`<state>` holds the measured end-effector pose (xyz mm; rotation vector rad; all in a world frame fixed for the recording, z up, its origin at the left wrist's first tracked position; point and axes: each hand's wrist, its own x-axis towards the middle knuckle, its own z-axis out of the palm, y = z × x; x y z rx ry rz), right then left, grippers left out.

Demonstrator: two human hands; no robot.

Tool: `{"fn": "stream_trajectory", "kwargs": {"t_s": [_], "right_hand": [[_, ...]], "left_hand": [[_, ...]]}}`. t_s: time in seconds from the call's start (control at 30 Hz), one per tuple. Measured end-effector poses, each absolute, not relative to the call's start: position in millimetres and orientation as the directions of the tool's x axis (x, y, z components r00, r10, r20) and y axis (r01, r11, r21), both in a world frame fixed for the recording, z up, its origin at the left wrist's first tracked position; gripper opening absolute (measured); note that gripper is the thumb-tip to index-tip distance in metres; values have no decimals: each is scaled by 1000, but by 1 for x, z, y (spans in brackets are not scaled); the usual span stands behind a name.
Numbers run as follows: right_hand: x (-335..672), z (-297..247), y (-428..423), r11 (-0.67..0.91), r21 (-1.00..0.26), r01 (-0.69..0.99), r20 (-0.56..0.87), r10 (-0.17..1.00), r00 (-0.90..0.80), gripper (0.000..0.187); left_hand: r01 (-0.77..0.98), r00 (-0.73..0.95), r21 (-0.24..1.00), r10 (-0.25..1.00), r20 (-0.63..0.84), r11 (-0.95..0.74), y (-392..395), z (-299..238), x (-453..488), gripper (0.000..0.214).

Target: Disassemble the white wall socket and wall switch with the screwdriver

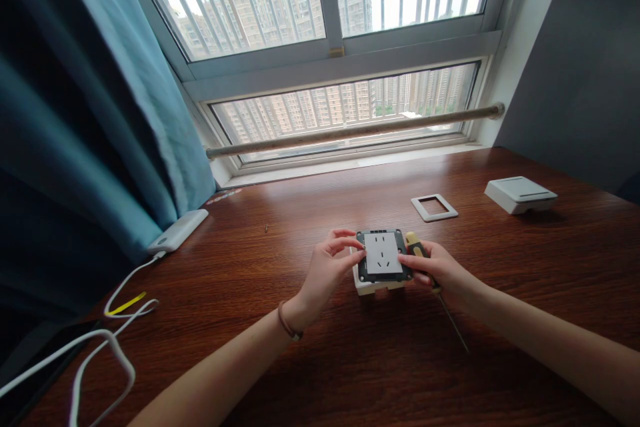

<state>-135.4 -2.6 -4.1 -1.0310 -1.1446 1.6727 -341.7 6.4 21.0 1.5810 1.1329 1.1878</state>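
A wall socket with a white face and a dark mounting frame rests on a white back box, which shows below it. My left hand is closed, thumb and fingertips pinched at the socket frame's left side; whatever small thing is between them is too small to make out. In my right hand is a screwdriver with a yellow and black handle, its thin shaft slanting down toward me. My right thumb and fingers also touch the socket's right edge. A tiny screw lies farther left.
On the brown wooden table, a white cover frame lies beyond my right hand. A white box with a plate stands farther right. At left are a white power bank, a looping cable and the blue curtain.
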Motion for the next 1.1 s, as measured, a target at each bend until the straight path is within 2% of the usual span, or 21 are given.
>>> {"fn": "stream_trajectory", "kwargs": {"t_s": [0.1,0.2,0.27,0.33,0.37,0.4,0.57,0.67,0.8,1.1], "right_hand": [[-136,-5,-3,-268,-939,-215,-189,925,-331,29],[-136,-5,-3,-284,-924,-255,-192,923,-332,30],[-135,-5,-1,-287,-919,-269,-200,929,-310,33],[-135,-5,0,-292,-915,-278,-210,934,-289,36],[-134,-5,0,-292,-914,-282,-211,936,-282,37],[-134,-5,1,-290,-913,-286,-209,937,-281,37],[-134,-6,-1,-276,-915,-295,-191,939,-285,35],[-133,-6,-1,-279,-913,-296,-193,938,-288,34],[-133,-5,-1,-282,-912,-299,-193,936,-295,33],[-132,-4,3,-318,-892,-320,-232,932,-280,34]], "left_hand": [[250,161,888,921,355,-386,3,26,-341,8],[216,95,902,927,363,-375,14,30,-351,14],[262,-28,911,941,338,-320,33,29,-369,21],[469,-143,848,926,349,-247,58,26,-396,27],[623,-200,766,914,352,-159,70,23,-413,27],[678,-242,728,905,349,-100,82,20,-429,26],[810,-404,565,846,347,155,110,1,-496,25],[855,-426,461,829,363,237,113,-10,-512,22],[896,-397,356,837,377,265,118,-21,-518,18],[932,-353,227,843,406,282,125,-31,-528,17]]}}
